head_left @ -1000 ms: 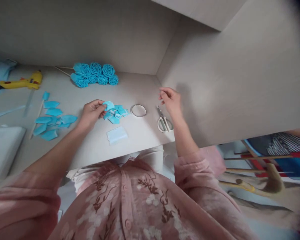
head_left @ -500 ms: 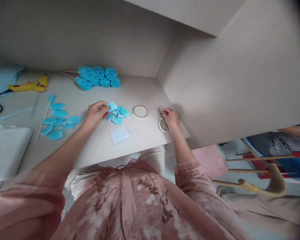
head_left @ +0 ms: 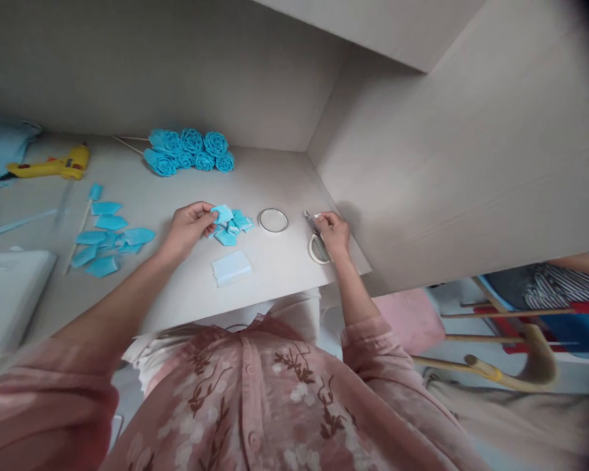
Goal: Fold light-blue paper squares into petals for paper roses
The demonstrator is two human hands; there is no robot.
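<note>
My left hand [head_left: 192, 227] is closed, pinching a light-blue crepe paper petal [head_left: 222, 213] between thumb and fingers. It is just above a small pile of cut blue petals [head_left: 226, 238]. At the right, my right hand [head_left: 334, 231] is closed too, with a tiny white scrap [head_left: 317, 216] showing at the fingertips. Beside and partly under that hand lie scissors [head_left: 317, 252] with white handles. Between the hands lies a round ring-shaped item [head_left: 273, 221] with a pale middle. A folded pale-blue paper piece [head_left: 231, 267] is near the table's front edge.
Blue paper roses [head_left: 191, 149] on sticks lie at the back. More petals [head_left: 103, 266] and a stick [head_left: 80, 232] are to the left, with a yellow glue gun [head_left: 53, 166] and a white box-like object [head_left: 14, 294]. A partition wall [head_left: 446, 176] bounds the right side.
My right hand's fingers have shifted slightly off the scissors, and a tiny white scrap now shows at their tips. My left hand still pinches the petal. The view has moved a little.
</note>
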